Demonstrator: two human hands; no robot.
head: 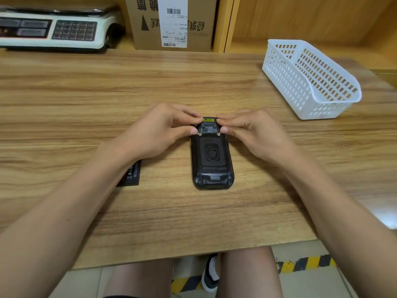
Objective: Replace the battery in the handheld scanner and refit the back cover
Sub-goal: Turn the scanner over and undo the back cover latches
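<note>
The black handheld scanner lies face down on the wooden table, its back cover on. Two small metal latches show at the cover's far corners. My left hand pinches the scanner's far left corner, thumb tip at the left latch. My right hand pinches the far right corner, thumb tip at the right latch. A loose black battery lies flat on the table left of the scanner, partly hidden under my left forearm.
A white plastic basket stands at the right of the table. A weighing scale sits at the back left, a cardboard box behind the table's middle. My knees and a shoe show below the table's near edge.
</note>
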